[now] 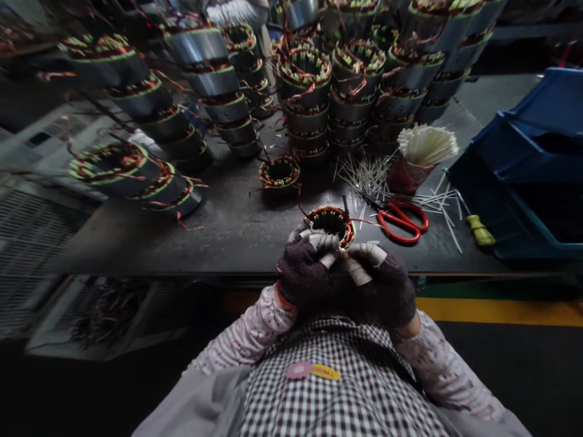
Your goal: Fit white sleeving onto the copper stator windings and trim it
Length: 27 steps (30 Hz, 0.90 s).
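A motor stator (331, 220) with copper windings and yellow-green slot liners sits at the front edge of the table. My left hand (306, 261), in a dark fingerless glove with taped fingertips, is closed round its near left side. My right hand (381, 276), gloved and taped alike, has thumb and fingers pinched together at the near right rim. What those fingertips hold is too small to make out. Red-handled scissors (404, 222) lie to the right of the stator, their blades toward a loose heap of white sticks (364, 176).
Stacks of stators (305, 109) line the back, with more leaning at left (136, 173) and a single small stator (279, 173) mid-table. A cup (405, 174) holds white sticks. A yellow-handled screwdriver (480, 230) lies beside blue bins (523, 182).
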Tool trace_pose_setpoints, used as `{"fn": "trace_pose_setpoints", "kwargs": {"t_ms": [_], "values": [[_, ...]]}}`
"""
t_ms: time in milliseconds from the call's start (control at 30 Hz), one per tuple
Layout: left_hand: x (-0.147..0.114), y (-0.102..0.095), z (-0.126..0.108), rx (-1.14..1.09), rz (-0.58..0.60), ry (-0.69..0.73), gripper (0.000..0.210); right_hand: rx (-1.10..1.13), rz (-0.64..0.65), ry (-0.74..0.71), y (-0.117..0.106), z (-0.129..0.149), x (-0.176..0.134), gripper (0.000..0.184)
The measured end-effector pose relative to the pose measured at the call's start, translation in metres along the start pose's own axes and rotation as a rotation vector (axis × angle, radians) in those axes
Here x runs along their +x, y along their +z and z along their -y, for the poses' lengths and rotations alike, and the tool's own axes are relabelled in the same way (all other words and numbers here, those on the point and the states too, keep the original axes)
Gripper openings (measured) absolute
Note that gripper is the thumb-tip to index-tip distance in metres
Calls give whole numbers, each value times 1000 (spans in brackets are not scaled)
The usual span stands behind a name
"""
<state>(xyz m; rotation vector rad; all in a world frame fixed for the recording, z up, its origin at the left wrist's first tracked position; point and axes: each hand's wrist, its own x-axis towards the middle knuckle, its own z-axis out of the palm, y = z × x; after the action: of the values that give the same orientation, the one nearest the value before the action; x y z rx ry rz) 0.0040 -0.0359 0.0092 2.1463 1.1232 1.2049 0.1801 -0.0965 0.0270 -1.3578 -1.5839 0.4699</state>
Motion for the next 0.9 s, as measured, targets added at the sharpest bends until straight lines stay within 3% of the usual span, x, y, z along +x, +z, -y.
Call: {"fn": "trace_pose_setpoints", "kwargs": {"t_ms": [100, 233, 400, 467, 567, 700, 800, 900], "values": [[-1, 0, 0, -7, 2, -10, 7, -38, 22, 53, 1, -1, 0, 13], [0, 0, -1, -31, -16, 2, 7, 13, -20, 19, -1, 2, -1, 13], [0, -3, 0, -48, 9, 28, 9, -63, 81, 148, 4, -2, 1, 18], [-1, -4, 1, -41, 42, 28, 13, -105, 78, 81, 5, -5, 3, 20], [0, -5, 2, -42, 44, 25, 14, -154, 21, -131, 1, -3, 9, 21], [2, -4, 0, -40, 54, 1, 12, -57, 16, -284, -11, 10, 17, 17], [1, -5, -1, 21, 74, 27, 15, 110, 20, -189, -16, 12, 12, 15], [-1, -7, 2, 103, 66, 67, 29, 212, 70, 50, -12, 4, -3, 10]]}}
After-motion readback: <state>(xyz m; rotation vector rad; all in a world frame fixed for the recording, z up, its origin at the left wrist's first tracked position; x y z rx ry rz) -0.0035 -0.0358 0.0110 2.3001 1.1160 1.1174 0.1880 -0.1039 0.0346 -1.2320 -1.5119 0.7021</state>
